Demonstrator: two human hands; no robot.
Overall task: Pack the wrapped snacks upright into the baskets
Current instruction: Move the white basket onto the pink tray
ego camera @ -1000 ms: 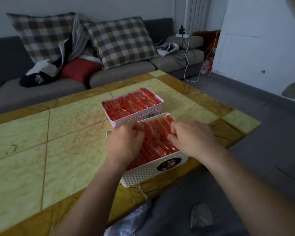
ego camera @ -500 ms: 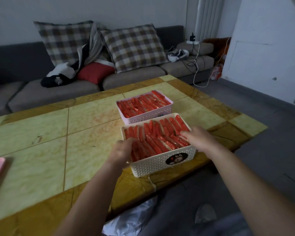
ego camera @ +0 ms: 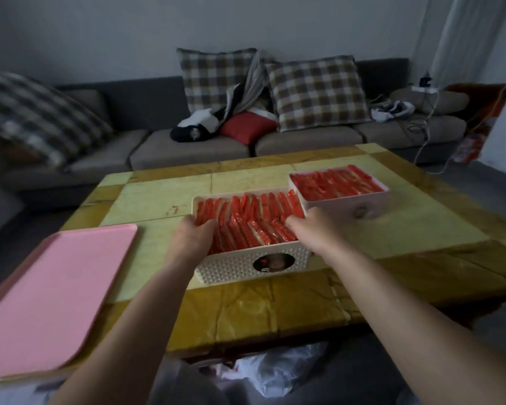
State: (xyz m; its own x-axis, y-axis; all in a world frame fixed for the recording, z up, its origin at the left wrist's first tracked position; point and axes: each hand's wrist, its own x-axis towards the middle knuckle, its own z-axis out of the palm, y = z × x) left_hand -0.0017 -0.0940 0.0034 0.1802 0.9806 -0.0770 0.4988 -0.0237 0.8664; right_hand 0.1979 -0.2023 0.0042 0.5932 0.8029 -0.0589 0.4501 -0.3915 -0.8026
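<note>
Pink tray (ego camera: 50, 293), flat, near left of tiled surface (ego camera: 275, 311). Next, white basket (ego camera: 246, 264), gripped at both sides: left hand (ego camera: 192, 238) curled over its left rim, right hand (ego camera: 310, 226) over its right rim. Contents: red wrapped snacks (ego camera: 246, 220), on edge in rows, full. Behind right, just beside it, pink basket (ego camera: 348, 204), likewise full. Beyond: grey sofa (ego camera: 187, 147), checked cushions (ego camera: 316, 92)

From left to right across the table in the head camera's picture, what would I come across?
Pink tray → left hand → white basket full of red wrapped snacks → right hand → pink basket
</note>
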